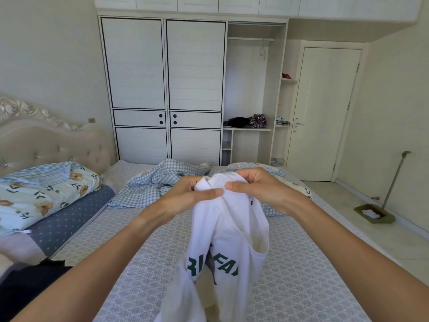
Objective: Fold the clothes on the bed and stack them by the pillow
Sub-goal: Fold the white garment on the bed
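Both hands, left hand (185, 196) and right hand (262, 189), pinch a bunched white T-shirt (229, 233) above the bed (301, 287).

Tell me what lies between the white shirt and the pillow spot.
Both hands, left and right, hold the white shirt above the bed. Toward the pillow on the left, only bare mattress shows. The checked quilt lies farther back, off that line. Nothing visible blocks it.
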